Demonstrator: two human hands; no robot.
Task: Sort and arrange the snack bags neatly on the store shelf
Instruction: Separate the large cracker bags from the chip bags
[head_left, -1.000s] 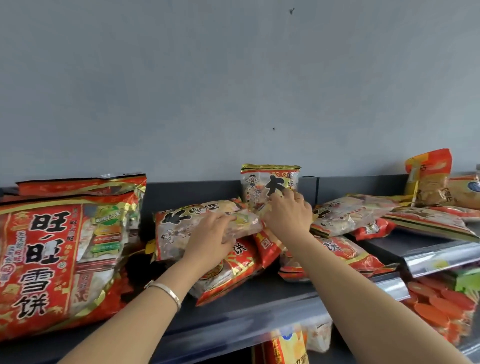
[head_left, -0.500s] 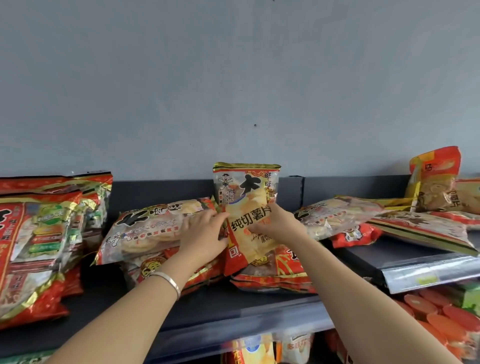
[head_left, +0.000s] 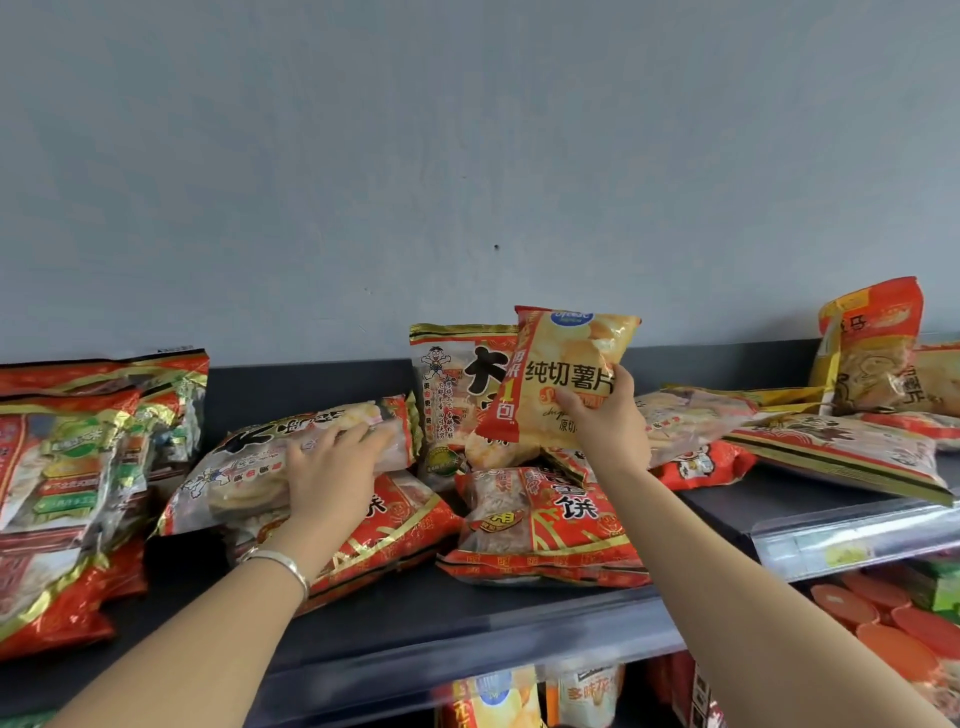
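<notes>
I get soft, flat light, faint shadows under packs; wall (head_left: 467, 156) reads dull grey. Glare on foil bags (head_left: 78, 457) at left & price strip (head_left: 852, 540). Wide-angle bends shelf edge (head_left: 467, 654); pic slightly soft, dim below it.

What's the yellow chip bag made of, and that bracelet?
The chip bag looks like thin glossy plastic film: it crinkles and catches light. The bracelet is probably polished silvery metal, judging by its bright glint, though that's not certain.
</notes>
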